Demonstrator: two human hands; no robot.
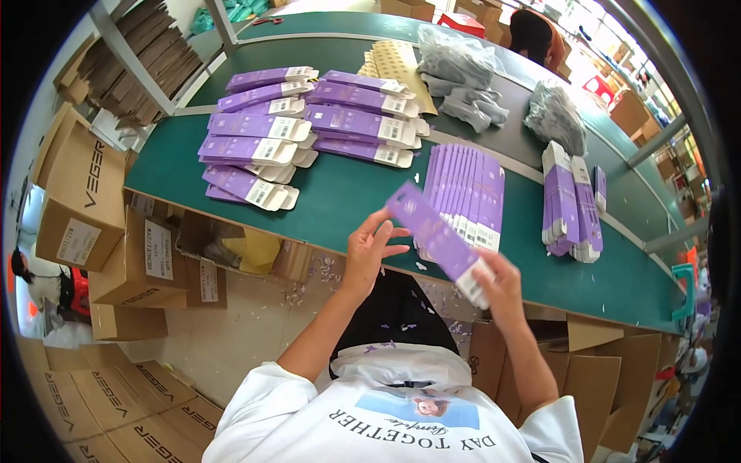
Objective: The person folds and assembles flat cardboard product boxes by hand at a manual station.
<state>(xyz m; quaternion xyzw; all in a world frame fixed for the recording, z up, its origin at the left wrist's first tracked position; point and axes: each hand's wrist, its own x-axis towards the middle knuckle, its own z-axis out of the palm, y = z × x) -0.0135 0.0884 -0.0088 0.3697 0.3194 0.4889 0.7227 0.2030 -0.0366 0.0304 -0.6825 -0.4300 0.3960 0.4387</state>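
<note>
A flat purple-and-white carton (432,231) slants over the front edge of the green table. My right hand (498,285) grips its white lower end. Near its upper left end is my left hand (369,251), fingers apart; whether a fingertip touches the carton I cannot tell. Just behind the carton lies a fanned row of flat purple cartons (471,185), partly covered by the held one. Farther left, flattened purple cartons lie in two overlapping piles, a left pile (251,147) and a right pile (359,119).
Bundled purple cartons (559,201) lie on the table's right. Grey items in clear plastic bags (463,65) and another bag (556,116) sit farther back, beside yellowish sheets (394,65). Brown boxes (81,185) crowd the left. Paper scraps litter the floor. A person (532,35) bends in the background.
</note>
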